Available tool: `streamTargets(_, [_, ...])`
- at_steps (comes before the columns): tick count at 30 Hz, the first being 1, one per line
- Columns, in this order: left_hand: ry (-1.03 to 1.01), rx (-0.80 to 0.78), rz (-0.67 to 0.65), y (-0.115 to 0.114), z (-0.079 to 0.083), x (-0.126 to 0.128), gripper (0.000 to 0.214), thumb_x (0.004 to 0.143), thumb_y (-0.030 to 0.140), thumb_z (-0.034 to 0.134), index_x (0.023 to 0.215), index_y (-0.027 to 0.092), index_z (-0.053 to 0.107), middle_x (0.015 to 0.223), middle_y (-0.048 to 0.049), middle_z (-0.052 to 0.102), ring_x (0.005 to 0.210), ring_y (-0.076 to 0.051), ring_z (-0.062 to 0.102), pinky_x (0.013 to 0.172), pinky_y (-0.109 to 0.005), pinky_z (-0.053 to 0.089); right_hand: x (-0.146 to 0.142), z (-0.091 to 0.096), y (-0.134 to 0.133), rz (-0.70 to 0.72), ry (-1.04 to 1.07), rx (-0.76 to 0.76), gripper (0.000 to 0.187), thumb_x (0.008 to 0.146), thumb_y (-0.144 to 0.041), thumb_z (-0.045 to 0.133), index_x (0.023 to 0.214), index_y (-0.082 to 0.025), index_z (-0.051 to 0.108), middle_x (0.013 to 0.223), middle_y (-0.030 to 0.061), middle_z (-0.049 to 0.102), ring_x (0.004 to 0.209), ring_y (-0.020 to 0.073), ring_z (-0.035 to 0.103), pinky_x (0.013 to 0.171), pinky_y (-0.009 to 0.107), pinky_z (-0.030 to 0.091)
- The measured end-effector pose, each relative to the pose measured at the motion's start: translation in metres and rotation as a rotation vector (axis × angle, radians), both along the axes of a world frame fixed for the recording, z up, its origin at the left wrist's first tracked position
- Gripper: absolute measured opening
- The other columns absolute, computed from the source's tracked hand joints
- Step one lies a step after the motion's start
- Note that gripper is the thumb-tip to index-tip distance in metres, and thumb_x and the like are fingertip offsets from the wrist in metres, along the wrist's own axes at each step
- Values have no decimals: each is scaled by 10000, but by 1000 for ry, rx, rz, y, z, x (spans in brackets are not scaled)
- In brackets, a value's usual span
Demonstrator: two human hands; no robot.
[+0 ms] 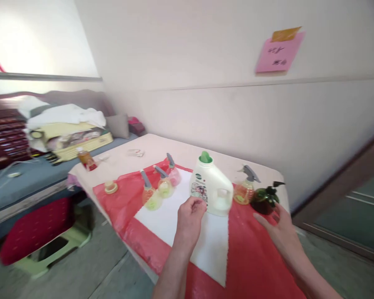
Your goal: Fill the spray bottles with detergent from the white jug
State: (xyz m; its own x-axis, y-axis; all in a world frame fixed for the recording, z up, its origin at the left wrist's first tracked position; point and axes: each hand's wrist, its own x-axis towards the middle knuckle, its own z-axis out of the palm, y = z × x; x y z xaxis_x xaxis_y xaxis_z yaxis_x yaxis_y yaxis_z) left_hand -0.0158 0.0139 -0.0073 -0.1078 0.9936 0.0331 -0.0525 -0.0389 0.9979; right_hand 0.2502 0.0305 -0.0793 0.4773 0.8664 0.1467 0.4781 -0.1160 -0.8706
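A white detergent jug (212, 187) with a green cap stands on a white sheet (187, 232) over a red plastic cover (255, 257) on the table. My left hand (190, 218) reaches up to the jug's lower left side, fingers curled against its label. My right hand (279, 232) lies open with fingers stretched, its tips next to a dark green spray bottle (263, 199). An orange spray bottle (245, 189) stands between the jug and the green one. Three small spray bottles (160, 187) stand left of the jug.
A small yellow lid (111, 187) and an orange bottle (86, 159) sit near the table's left end. A bed with folded bedding (65, 124) lies at left, a red cushion (34, 228) and green stool (59, 249) below it. A pink note (279, 52) hangs on the wall.
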Motion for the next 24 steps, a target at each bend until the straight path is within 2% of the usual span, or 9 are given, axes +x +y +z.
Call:
streamTargets(2, [16, 39, 118, 6, -1, -17, 174, 771, 349, 631, 784, 184, 686, 753, -49, 665, 752, -207, 621, 733, -304, 443, -24, 0, -22, 96, 58, -57, 982, 615, -653, 640, 1424, -200, 320, 1439, 162, 403, 1289, 369, 421, 1025, 515, 388])
streamTargets(4, [93, 99, 342, 11, -2, -39, 176, 789, 345, 608, 844, 194, 681, 832, -52, 672, 817, -212, 617, 793, -322, 444, -45, -2, -38, 147, 157, -105, 978, 605, -669, 636, 1417, -217, 334, 1430, 159, 419, 1292, 365, 430, 1028, 500, 402])
streamTargets(6, [246, 144, 583, 16, -7, -61, 190, 818, 322, 566, 936, 211, 665, 1025, -77, 653, 985, -232, 593, 884, -353, 426, -60, -3, -47, 235, 231, -172, 968, 604, -666, 652, 1407, -222, 343, 1417, 153, 438, 1284, 351, 449, 1020, 475, 424])
streamTargets(8, [434, 104, 691, 21, -15, -79, 215, 827, 272, 542, 1001, 219, 658, 1299, -120, 524, 1227, -265, 472, 983, -393, 374, -69, -5, -51, 302, 285, -222, 973, 595, -668, 665, 1392, -203, 359, 1402, 159, 453, 1275, 341, 462, 1008, 457, 443])
streamTargets(11, [568, -10, 660, 32, -34, -94, 242, 770, 190, 594, 987, 220, 696, 1494, -138, 322, 1394, -342, 254, 1056, -483, 283, -76, -7, -51, 335, 341, -252, 978, 586, -687, 661, 1375, -187, 371, 1371, 171, 481, 1272, 333, 465, 1018, 459, 434])
streamTargets(16, [584, -16, 646, 48, -56, -103, 440, 701, 135, 657, 1124, 255, 679, 1575, -110, 193, 1432, -381, 139, 1089, -569, 175, -82, -15, -53, 368, 413, -263, 938, 600, -699, 650, 1348, -194, 399, 1281, 161, 558, 1239, 323, 498, 999, 459, 445])
streamTargets(18, [559, 28, 676, 51, -55, -107, 451, 709, 153, 655, 1151, 241, 669, 1561, -118, 236, 1429, -370, 158, 1102, -553, 169, -83, -17, -55, 390, 436, -266, 910, 615, -696, 648, 1339, -201, 409, 1273, 159, 565, 1234, 315, 504, 998, 451, 443])
streamTargets(20, [514, 91, 706, 49, -48, -111, 395, 743, 192, 629, 1134, 212, 679, 1519, -132, 316, 1388, -345, 279, 1099, -497, 234, -84, -15, -58, 424, 456, -289, 899, 617, -685, 662, 1331, -197, 417, 1261, 165, 572, 1233, 313, 503, 1017, 454, 423])
streamTargets(24, [314, 279, 759, 31, -21, -108, 297, 790, 308, 602, 1024, 171, 724, 1298, -130, 539, 1142, -261, 550, 966, -368, 422, -86, 0, -64, 497, 569, -297, 790, 632, -642, 707, 1254, -203, 497, 1332, 158, 531, 1219, 314, 515, 1019, 442, 419])
